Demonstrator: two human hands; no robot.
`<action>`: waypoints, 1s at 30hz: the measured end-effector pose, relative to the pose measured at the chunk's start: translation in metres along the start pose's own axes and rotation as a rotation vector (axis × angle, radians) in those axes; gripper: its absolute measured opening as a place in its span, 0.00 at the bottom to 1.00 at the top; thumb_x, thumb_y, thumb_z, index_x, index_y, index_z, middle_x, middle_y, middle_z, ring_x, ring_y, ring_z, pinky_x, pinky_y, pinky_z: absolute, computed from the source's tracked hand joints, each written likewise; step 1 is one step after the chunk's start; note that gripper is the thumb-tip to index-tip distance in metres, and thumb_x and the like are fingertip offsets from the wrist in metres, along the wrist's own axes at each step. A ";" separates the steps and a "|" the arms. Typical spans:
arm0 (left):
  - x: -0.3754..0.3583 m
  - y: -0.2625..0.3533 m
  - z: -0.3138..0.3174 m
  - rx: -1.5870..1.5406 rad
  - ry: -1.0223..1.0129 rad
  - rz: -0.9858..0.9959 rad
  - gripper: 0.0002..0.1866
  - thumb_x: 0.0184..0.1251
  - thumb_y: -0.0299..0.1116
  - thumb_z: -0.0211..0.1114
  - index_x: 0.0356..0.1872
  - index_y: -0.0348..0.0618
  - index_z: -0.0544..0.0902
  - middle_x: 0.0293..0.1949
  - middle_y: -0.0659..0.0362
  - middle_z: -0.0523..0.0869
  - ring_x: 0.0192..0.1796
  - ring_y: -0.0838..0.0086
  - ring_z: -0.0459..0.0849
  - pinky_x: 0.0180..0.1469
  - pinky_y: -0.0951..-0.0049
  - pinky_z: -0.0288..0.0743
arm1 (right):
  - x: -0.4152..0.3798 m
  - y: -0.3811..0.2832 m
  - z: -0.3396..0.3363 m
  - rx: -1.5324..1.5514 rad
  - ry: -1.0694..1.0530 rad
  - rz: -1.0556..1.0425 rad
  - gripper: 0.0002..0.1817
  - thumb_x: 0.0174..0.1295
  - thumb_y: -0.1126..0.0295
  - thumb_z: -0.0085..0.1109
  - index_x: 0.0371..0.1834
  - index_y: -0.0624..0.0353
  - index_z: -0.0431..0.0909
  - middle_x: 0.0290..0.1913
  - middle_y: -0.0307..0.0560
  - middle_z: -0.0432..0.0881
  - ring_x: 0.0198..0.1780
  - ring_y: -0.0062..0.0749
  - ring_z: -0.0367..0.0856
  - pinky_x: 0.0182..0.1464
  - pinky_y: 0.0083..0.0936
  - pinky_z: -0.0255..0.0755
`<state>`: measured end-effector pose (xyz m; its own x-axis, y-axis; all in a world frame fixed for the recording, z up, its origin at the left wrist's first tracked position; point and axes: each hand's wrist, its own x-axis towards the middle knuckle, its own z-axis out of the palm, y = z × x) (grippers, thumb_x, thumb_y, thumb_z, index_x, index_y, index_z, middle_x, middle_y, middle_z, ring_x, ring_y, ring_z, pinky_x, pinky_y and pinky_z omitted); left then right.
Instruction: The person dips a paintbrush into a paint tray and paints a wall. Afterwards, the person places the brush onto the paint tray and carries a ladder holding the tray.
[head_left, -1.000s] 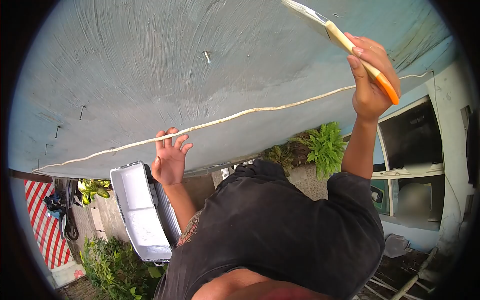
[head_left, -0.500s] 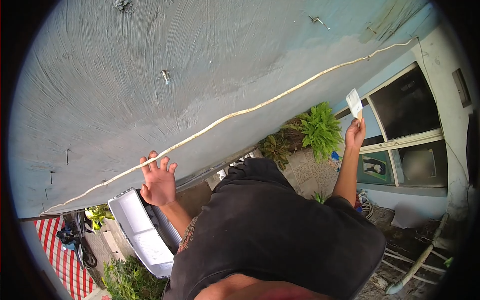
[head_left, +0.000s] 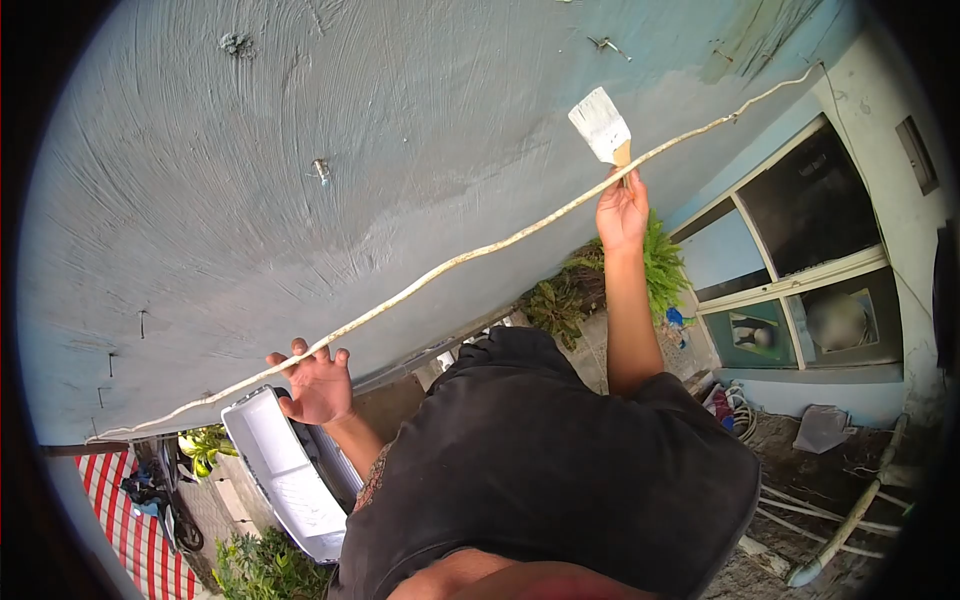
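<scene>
My right hand (head_left: 624,212) grips the wooden handle of a wide, flat paintbrush (head_left: 602,126). Its white-coated bristles point up, close over the grey-blue wall (head_left: 430,130). A pale, wavy cord (head_left: 470,255) runs across the wall and crosses the brush handle in this view. Lower left, my left hand (head_left: 320,390) has its palm toward me and its fingers apart, the fingertips right at the cord. Beside that hand is a white paint tray (head_left: 275,445), partly hidden behind my hand and forearm.
Nails and hooks (head_left: 320,170) stick out of the wall. Green ferns (head_left: 662,262) grow below my right arm, near a framed window (head_left: 790,260). Pipes (head_left: 845,530) lie at lower right. A motorcycle (head_left: 170,500) and a red-and-white striped surface (head_left: 125,525) show at lower left.
My right hand has brought the paintbrush left and up, from in front of the window to the wall by the cord. My left hand has shifted slightly down in view.
</scene>
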<state>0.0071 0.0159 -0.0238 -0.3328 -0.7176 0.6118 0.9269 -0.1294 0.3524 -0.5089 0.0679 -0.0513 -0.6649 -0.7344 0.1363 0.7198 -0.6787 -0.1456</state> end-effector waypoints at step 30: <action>0.002 -0.001 0.006 0.009 -0.052 0.007 0.39 0.69 0.50 0.67 0.79 0.66 0.62 0.77 0.60 0.68 0.72 0.57 0.72 0.71 0.40 0.65 | -0.027 0.074 0.026 -0.674 0.211 -0.397 0.12 0.75 0.71 0.54 0.57 0.62 0.68 0.50 0.58 0.81 0.55 0.51 0.85 0.65 0.47 0.78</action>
<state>0.0045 0.0185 -0.0180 -0.3355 -0.6819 0.6499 0.9275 -0.1185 0.3545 -0.4326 0.0373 -0.0400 -0.9176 -0.3778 0.1235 0.1924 -0.6942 -0.6936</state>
